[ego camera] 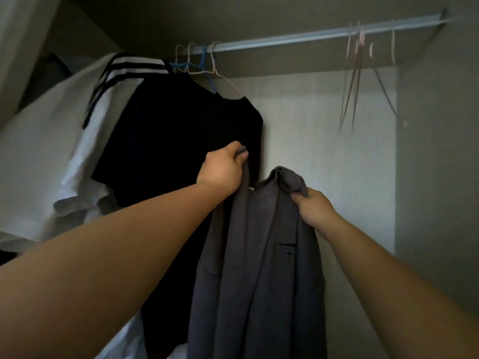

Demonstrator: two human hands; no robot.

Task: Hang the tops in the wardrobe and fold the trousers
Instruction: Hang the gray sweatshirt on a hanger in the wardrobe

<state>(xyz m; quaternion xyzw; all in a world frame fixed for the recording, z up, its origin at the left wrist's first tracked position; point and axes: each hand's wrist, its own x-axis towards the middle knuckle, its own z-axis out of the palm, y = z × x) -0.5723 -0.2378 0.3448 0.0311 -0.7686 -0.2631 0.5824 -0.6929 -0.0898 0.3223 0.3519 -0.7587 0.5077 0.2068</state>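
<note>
A grey top (261, 268) hangs between my two hands inside the wardrobe. My left hand (223, 169) grips its upper left edge, and my right hand (315, 209) grips a bunch of its cloth at the upper right. A small dark cross mark shows on its chest. Whether a hanger is inside the top I cannot tell. The wardrobe rail (311, 36) runs across the top, well above both hands. A black T-shirt (181, 141) hangs from the rail just behind my left hand.
A white top with black stripes (77, 141) hangs at the left beside the black one. Several empty thin hangers (357, 73) dangle from the rail at the right. The wardrobe's pale back wall (324, 151) and right side wall (438, 164) close the space.
</note>
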